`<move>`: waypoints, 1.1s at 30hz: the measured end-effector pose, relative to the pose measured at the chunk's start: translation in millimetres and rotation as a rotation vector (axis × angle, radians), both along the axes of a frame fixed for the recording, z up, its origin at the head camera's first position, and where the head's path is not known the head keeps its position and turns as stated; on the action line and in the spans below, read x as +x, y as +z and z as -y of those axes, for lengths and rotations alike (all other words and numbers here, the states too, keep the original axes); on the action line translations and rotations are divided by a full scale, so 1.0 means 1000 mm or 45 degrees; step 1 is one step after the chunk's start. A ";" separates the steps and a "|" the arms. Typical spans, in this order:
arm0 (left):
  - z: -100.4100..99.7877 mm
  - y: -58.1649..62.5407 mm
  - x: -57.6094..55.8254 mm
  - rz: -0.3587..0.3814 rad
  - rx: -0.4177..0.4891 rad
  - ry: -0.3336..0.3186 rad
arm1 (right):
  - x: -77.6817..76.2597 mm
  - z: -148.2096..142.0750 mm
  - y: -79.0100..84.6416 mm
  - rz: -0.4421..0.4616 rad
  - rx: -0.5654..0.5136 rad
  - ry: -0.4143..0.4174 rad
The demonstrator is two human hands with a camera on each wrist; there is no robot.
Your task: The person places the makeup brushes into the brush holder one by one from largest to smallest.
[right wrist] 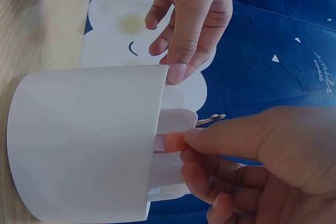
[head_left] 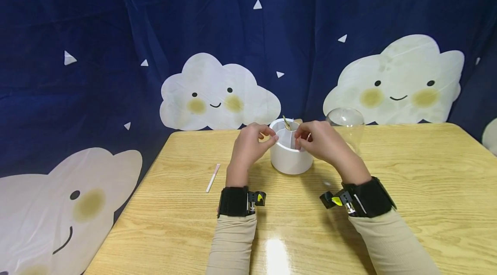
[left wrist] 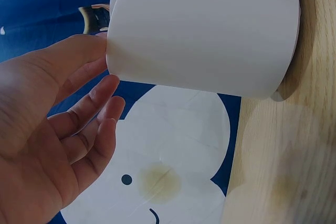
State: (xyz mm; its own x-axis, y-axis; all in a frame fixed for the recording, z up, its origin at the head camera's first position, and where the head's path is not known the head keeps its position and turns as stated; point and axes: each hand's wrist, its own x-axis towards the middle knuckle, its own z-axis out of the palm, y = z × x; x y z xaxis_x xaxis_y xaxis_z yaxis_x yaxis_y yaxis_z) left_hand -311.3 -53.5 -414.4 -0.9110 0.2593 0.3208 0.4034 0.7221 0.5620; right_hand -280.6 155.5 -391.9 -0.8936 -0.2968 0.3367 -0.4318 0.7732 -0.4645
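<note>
A white round organizer with inner dividers point(head_left: 291, 160) stands upright on the table, between the two hands. At its left rim is my left hand point(head_left: 250, 143), thumb and forefinger pinching the edge, other fingers loosely bent outside. My right hand point(head_left: 320, 139) is above the right side of the opening. In the right wrist view its thumb and forefinger pinch the orange end of a slim strip-like piece point(right wrist: 173, 142), whose pinkish lower part goes down into the organizer. The piece's kind cannot be told. Gold-brown sticks point(head_left: 286, 123) poke out of the organizer's back.
A small white stick with a pink end point(head_left: 213, 178) lies on the wooden table point(head_left: 174, 223), left of the organizer. A clear dome-shaped cover point(head_left: 345, 130) stands behind the right hand. A dark blue curtain with clouds point(head_left: 233, 29) hangs behind the table.
</note>
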 end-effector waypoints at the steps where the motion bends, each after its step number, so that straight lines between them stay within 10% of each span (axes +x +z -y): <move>1: 0.000 0.000 0.000 0.000 -0.001 0.000 | 0.000 0.000 0.000 0.000 0.003 -0.004; 33: 0.006 0.004 0.001 -0.063 -0.038 -0.003 | 0.003 -0.001 0.007 -0.118 -0.028 -0.052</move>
State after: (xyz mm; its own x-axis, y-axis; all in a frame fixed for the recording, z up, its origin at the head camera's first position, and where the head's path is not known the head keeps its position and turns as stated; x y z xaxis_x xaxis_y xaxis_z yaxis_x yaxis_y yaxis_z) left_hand -309.8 -59.4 -410.4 -0.8935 0.2716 0.3577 0.4321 0.7370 0.5197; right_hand -277.8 156.5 -385.3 -0.8694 -0.2523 0.4248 -0.4421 0.7810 -0.4410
